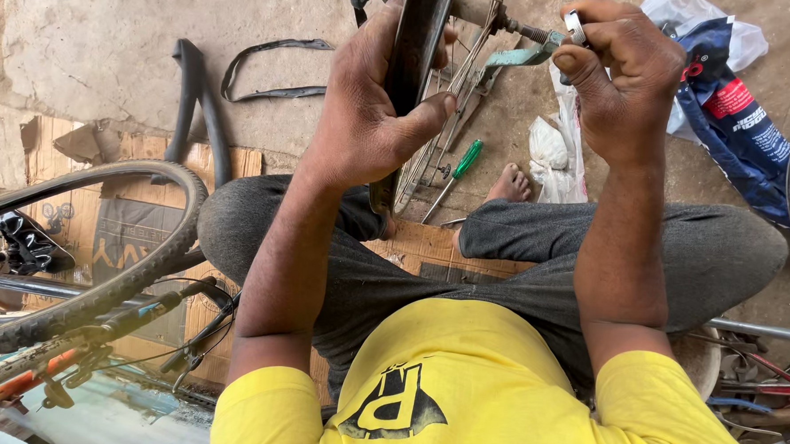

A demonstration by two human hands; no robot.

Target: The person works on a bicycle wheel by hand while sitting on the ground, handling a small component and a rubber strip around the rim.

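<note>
Bicycle wheel [413, 63] gripped by left hand [369, 97]; right hand [619, 76] pinching axle nut [575, 27]

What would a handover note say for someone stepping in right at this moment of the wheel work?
Left hand: closed around the rim of the bicycle wheel, holding it upright in front of the crossed legs.
Right hand: fingers pinched on a small metal part at the end of the threaded axle; what kind of part it is cannot be made out.
A flat teal spanner lies across the axle by the hub.
A green-handled screwdriver lies on the ground behind the wheel, beside a white plastic bag.
Done: wheel is off any frame, in hand.
Left: the axle-end part is not yet clear of the axle.
</note>
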